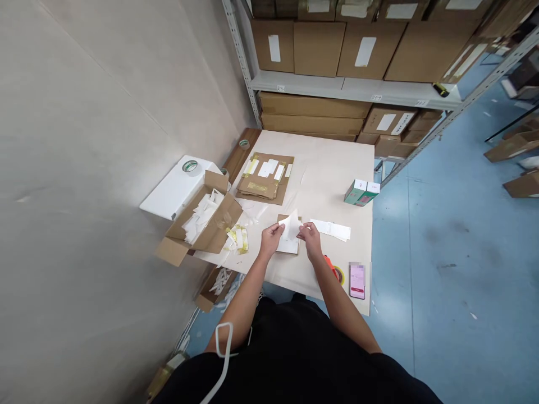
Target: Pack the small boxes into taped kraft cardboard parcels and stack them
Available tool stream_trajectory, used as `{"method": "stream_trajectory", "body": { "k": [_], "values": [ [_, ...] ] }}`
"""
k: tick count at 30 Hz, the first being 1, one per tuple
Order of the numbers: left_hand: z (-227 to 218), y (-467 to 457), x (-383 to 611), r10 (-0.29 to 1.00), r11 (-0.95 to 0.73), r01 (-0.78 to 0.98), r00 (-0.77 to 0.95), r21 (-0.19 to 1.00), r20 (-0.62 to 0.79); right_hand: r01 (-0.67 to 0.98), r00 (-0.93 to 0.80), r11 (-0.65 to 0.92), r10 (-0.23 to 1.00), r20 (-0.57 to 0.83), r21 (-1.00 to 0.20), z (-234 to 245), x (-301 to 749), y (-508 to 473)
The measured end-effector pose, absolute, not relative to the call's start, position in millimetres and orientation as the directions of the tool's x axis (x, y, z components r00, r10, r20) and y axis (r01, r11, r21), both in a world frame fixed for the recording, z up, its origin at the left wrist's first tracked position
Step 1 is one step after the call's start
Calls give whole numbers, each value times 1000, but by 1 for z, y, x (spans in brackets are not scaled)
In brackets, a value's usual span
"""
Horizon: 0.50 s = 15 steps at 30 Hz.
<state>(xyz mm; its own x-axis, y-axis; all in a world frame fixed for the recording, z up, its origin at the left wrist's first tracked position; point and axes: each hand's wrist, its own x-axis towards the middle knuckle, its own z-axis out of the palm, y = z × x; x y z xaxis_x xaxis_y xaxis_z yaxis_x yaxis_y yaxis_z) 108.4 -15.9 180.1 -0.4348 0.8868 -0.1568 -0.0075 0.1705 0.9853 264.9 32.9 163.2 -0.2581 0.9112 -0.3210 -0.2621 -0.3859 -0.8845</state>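
Note:
Between my two hands is a white paper label, raised above a small flat cardboard piece. A white sheet lies on that cardboard. My left hand pinches the label's left side with thumb and forefinger. At the label's right edge, the fingers of my right hand are pressed together on it. Right of my hands lie white label strips on the table. Below my right wrist an orange tape dispenser with a yellow roll is partly hidden by the forearm.
Flattened cardboard lies at the table's back left. An open box of white paper scraps stands left, by crumpled tape. At the right are a green-white box and a phone. Shelving with cartons stands behind.

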Motion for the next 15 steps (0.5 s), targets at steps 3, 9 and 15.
{"method": "stream_trajectory", "body": {
  "k": [3,9,15],
  "values": [
    [182,-24,111,888,156,-19,-436,988,-149,-223,-268,-363,915,-301,-905,169,254,27],
    [175,-48,72,870,84,-32,-486,996,-89,-100,-278,-300,924,-263,-949,168,235,13],
    [160,-110,-24,587,16,-128,-802,992,-113,-135,-271,-254,939,-211,-958,166,195,-16]
  ]
}}
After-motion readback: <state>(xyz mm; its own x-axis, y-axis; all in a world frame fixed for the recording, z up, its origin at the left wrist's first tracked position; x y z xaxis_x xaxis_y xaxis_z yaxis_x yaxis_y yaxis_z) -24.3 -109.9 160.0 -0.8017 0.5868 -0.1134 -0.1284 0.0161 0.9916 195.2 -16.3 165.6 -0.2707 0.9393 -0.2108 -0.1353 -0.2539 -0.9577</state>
